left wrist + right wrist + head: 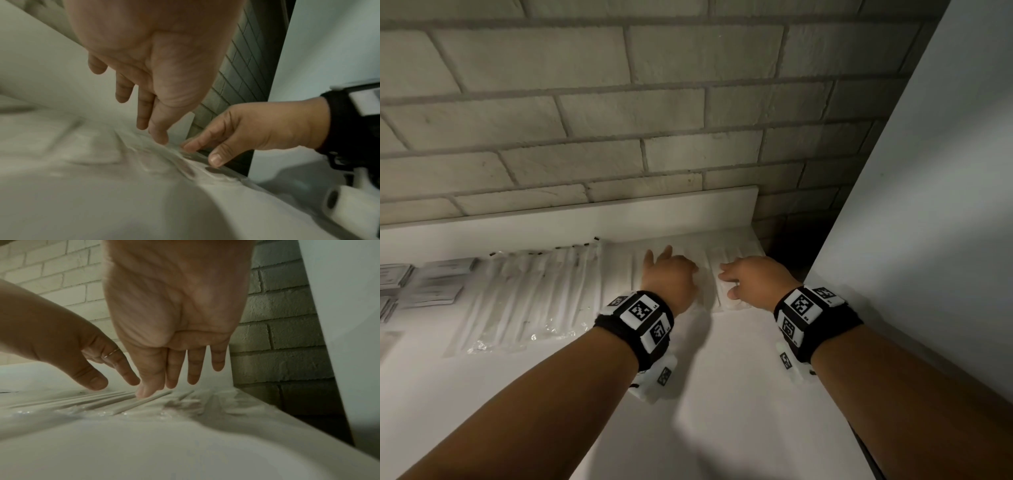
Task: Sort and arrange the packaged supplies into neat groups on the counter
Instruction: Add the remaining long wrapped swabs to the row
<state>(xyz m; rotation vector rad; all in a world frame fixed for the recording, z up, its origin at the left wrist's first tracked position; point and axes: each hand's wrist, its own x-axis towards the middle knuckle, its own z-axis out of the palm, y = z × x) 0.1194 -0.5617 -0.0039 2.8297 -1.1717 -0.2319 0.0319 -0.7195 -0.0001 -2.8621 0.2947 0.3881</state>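
Several clear-wrapped packets of white sticks [619, 274] lie side by side at the back right of the white counter [722, 377]. My left hand [674, 263] is spread over them with straight fingers, and its thumb tip touches the wrap [185, 165] in the left wrist view. Just to its right, my right hand [727, 279] lies over the last packet [729, 305] by the counter's end, fingers straight and thumb tip down on the wrap beside the sticks [123, 404]. Neither hand grips anything.
A row of longer clear packets [527, 298] lies in the middle, with grey flat packets [438, 277] stacked at the far left. A white brick wall [619, 120] and a low ledge [585, 219] stand behind. A tall white panel [928, 205] closes the right, past a dark gap [791, 246].
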